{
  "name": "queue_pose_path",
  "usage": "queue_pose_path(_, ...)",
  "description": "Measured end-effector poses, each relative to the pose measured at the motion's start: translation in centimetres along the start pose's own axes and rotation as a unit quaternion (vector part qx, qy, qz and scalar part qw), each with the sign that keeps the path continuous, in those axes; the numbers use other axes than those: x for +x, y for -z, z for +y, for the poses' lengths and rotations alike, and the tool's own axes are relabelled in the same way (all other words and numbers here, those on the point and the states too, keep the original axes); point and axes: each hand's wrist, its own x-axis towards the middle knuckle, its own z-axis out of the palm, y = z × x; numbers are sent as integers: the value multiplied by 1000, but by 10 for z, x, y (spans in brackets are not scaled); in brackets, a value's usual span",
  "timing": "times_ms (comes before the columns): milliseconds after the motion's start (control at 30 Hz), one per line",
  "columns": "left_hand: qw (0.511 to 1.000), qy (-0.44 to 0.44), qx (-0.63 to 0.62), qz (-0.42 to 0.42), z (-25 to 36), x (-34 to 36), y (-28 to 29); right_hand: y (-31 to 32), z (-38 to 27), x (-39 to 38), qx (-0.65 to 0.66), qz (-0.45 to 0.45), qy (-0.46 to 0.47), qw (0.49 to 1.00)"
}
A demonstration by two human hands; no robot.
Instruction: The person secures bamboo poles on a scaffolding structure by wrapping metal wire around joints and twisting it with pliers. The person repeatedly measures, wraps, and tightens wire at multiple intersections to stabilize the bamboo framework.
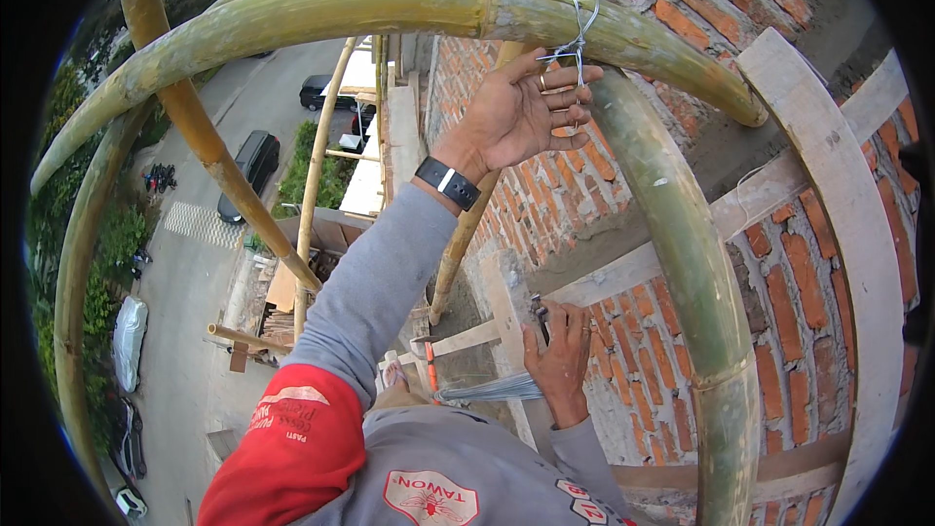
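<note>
I am standing high on scaffolding against a red brick wall point(779, 263) with grey mortar, and a street with parked dark cars point(255, 161) is lying far below on my left. A thick green bamboo pole point(390, 5) is running across in front of me, and a second green bamboo pole point(682, 263) is dropping down on my right; the two are crossing just above my raised hand. A pale wooden plank point(838, 185) is leaning along the wall beyond them. My left hand point(521, 117), in a grey sleeve with a black wristband point(448, 182), is reaching up with fingers curled around the thin silver wire tie point(575, 34) looped over that crossing. My right hand point(560, 360) is lower, by the brick ledge, fingers closed on a dark tool handle point(539, 317) and a bundle of thin silver wires point(492, 390). A round red-and-white badge point(429, 499) is sitting on my grey shirt.
</note>
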Motion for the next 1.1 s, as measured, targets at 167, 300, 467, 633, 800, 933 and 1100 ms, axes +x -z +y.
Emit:
queue_pose_path(167, 1000, 10, 22, -17, 4, -3, 1, 6, 0, -29, 24, -88, 51, 995)
queue_pose_path(300, 997, -9, -51, -49, -9, 6, 2, -4, 4, -38, 22, -110, 31, 993)
queue_pose_path(467, 998, -21, 55, -3, -5, 13, -5, -5, 14, -43, 24, -117, 20, 993)
queue_pose_path(633, 923, -14, 359, 141, 19, -4, -34, -6, 17, -47, 60, -118, -7, 991)
queue_pose_path(800, 610, 59, 765, 196, 59, -6, -84, -13, 25, -45, 86, -130, 12, 988)
queue_pose_path(933, 302, -11, 953, 15, 77, 6, -103, -14, 37, -41, 113, -153, 28, 981)
queue_pose_path(1100, 179, -10, 982, -66, 77, 17, -109, -2, 46, -38, 200, -163, 3, 966)
